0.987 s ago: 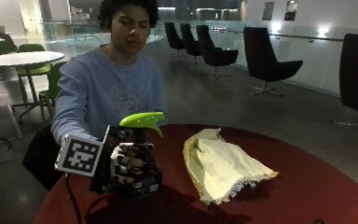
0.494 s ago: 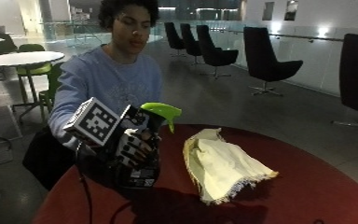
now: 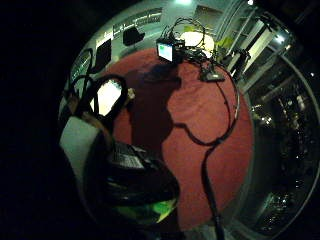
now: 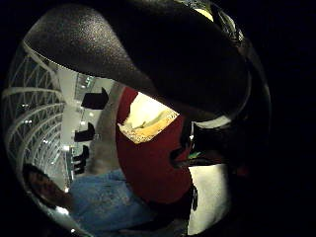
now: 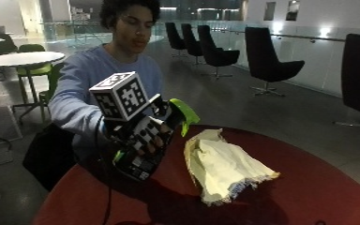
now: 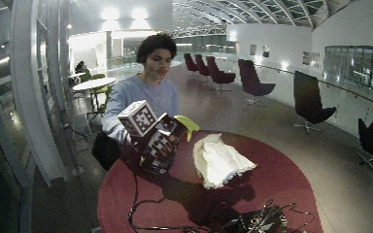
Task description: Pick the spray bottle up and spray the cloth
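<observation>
Left-centre of the outside view: gloved right hand [image 5: 144, 140] raised above the red table [image 5: 330, 187], fingers wrapped round the spray bottle [image 5: 179, 117], green nozzle tilted toward the cloth. Bottle likely light, rigid, smooth plastic; neck under the trigger looks the sensible hold. Centre-right: cream cloth [image 5: 225, 164] crumpled on the table, soft, limp, frayed edge.

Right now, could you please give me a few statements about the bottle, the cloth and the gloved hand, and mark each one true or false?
1. The gloved right hand holds the spray bottle above the red table. True.
2. The cloth hangs from the person's bare hand. False: it lies crumpled on the table.
3. The bottle's spray head is green. True.
4. The bottle rests on the cloth. False: it is held beside it, apart.
</observation>
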A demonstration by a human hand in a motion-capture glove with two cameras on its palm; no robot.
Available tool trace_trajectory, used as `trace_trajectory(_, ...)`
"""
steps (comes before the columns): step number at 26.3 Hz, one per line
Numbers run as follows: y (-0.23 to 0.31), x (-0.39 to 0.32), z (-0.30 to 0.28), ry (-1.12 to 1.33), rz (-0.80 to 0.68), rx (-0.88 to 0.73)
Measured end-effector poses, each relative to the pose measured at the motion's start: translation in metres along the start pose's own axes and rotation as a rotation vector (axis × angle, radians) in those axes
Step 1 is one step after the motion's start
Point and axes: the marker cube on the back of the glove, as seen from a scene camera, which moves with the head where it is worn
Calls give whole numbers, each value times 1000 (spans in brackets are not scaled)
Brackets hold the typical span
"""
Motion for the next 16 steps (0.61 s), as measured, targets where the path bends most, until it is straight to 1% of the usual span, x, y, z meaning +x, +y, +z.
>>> trace_trajectory(7,-19,-21,3,132,-14,-134)
trace_trajectory(16,-30,-35,13,219,-42,-230)
